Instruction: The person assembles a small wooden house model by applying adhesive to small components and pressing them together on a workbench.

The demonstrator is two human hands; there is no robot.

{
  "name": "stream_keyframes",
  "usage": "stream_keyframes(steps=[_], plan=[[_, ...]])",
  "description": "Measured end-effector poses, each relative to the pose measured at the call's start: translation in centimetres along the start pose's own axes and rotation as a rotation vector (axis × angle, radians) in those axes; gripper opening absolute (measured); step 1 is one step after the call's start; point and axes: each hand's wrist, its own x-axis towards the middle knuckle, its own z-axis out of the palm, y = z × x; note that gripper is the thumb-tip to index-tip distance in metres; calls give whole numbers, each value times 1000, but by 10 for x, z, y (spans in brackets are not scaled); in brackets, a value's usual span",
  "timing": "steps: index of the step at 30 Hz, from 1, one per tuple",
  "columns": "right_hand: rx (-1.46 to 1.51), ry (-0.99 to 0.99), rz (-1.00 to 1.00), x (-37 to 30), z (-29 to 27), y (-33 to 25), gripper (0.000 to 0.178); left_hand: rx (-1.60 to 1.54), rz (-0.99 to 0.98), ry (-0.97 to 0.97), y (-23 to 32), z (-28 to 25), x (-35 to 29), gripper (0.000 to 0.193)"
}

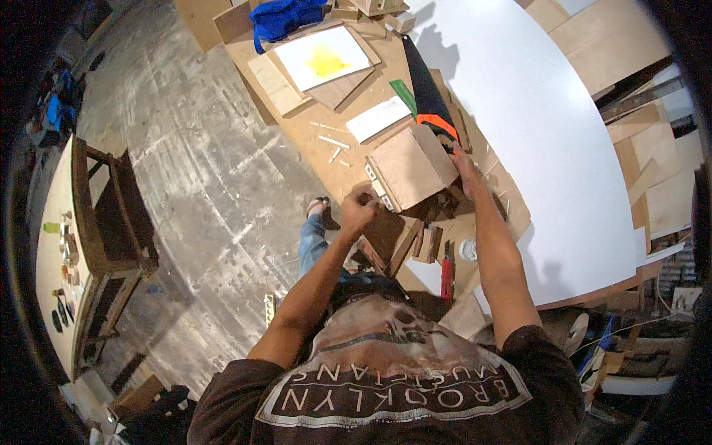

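Observation:
A wooden box (pixel 415 167) with plain plywood faces sits tilted on the workbench in front of me. At its right side my right hand (pixel 467 173) grips the edge, its fingers partly hidden. My left hand (pixel 360 208) is closed in a pinch near the box's left end, beside a strip with small pale fittings (pixel 378 185). Whatever is between those fingers is too small to make out. Just beyond the box lies a handsaw (pixel 426 85) with an orange and black handle, close to my right fingertips.
Farther along the bench (pixel 311 137) lie a white sheet with a yellow stain (pixel 322 59), a blue cloth (pixel 285 18) and a white block (pixel 378 119). Nearer me are a red-handled tool (pixel 447 278) and wood offcuts. A large white panel (pixel 519 133) spans the right; another table (pixel 63 259) stands left.

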Motion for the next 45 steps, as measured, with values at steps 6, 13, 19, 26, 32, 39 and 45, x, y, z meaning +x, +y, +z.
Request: stream_keyframes(steps=[6, 13, 19, 26, 32, 39, 45], plan=[[29, -98, 9, -20, 7, -16, 88, 31, 208, -14, 34, -32, 49, 51], [40, -115, 28, -14, 7, -16, 94, 70, 131, -200, 21, -40, 72, 60], [30, 36, 22, 33, -23, 37, 92, 21, 224, -292, 24, -31, 73, 61], [292, 183, -274, -12, -7, 33, 62, 157, 29, -361, 25, -51, 78, 46], [448, 588, -169, -100, 22, 72, 64, 131, 86, -431, 38, -53, 95, 49], [466, 766, -92, -169, 68, 111, 52, 306, 219, -661, 52, -73, 123, 41], [393, 961, -109, -172, 114, 80, 37, 150, -15, -847, 59, -89, 150, 38]])
